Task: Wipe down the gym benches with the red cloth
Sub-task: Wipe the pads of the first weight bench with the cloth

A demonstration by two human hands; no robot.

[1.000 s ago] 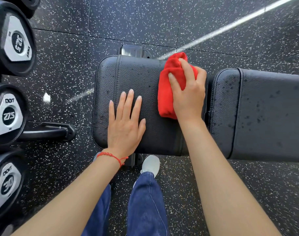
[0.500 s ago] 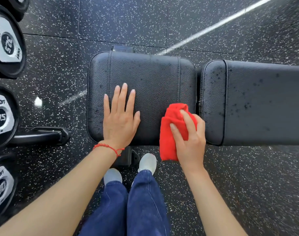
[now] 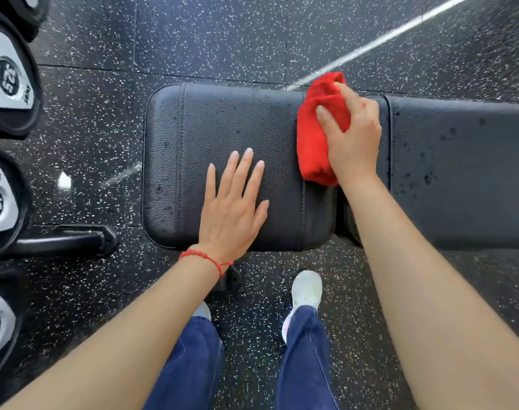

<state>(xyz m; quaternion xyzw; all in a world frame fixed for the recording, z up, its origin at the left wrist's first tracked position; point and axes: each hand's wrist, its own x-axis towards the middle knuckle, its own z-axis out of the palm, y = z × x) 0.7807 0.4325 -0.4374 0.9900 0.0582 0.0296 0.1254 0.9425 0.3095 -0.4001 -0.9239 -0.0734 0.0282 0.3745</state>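
The black padded seat (image 3: pixel 222 122) of a gym bench lies in the middle of the view. Its long back pad (image 3: pixel 465 173), speckled with dark droplets, runs off to the right. My right hand (image 3: pixel 356 143) grips a folded red cloth (image 3: pixel 314 134) and presses it on the seat's far right edge, by the gap between the two pads. My left hand (image 3: pixel 231 208) rests flat on the near part of the seat, fingers spread, holding nothing. A red string bracelet circles that wrist.
Several black dumbbells (image 3: pixel 7 81) sit on a rack along the left edge, with a black rack foot (image 3: pixel 66 239) reaching toward the bench. Speckled black rubber floor (image 3: pixel 222 34) surrounds everything. My legs in blue jeans and my white shoes (image 3: pixel 307 288) stand just before the bench.
My right hand has swept the red cloth from the seat's near edge up to its far right edge. My left hand has stayed flat on the seat.
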